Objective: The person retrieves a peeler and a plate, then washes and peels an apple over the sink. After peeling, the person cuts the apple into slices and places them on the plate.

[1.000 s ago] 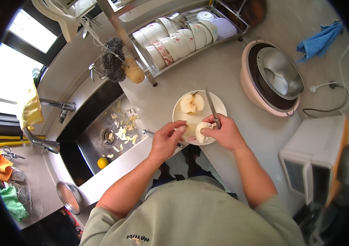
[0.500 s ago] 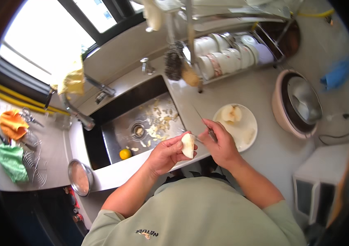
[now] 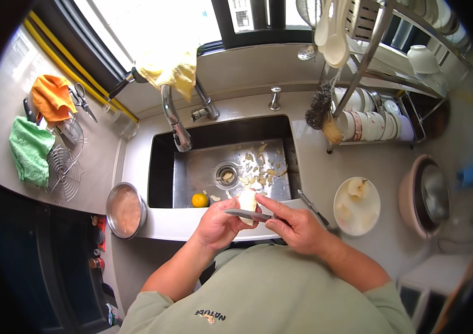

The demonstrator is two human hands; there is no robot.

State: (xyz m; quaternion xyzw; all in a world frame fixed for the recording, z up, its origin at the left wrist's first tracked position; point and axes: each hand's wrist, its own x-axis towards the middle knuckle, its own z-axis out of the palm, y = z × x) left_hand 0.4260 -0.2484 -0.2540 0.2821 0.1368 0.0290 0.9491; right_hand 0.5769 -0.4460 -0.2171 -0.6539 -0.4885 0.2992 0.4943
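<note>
A peeled white pear piece (image 3: 247,199) is held upright in the fingers of my left hand (image 3: 218,224), over the sink's front edge. My right hand (image 3: 301,229) is closed round the handle of a knife (image 3: 246,215). Its blade crosses in front of the pear piece and points left; whether the edge has cut in, I cannot tell. Right of my right hand, a white plate (image 3: 354,228) carries another peeled pear piece (image 3: 357,188) with a brownish core. A tool with a dark handle, perhaps a peeler (image 3: 313,207), lies on the counter between sink and plate.
Peel scraps (image 3: 258,170) and a yellow-orange citrus fruit (image 3: 199,200) are in the sink (image 3: 192,172) below the faucet (image 3: 179,133). A metal bowl (image 3: 125,211) of pinkish contents stands left. Nested basins (image 3: 414,192) sit right, near a dish rack (image 3: 370,143).
My view has swung rightward and levelled. The knife, earlier held apart from the pear piece and pointing away, now lies across it, and my hands have come together.
</note>
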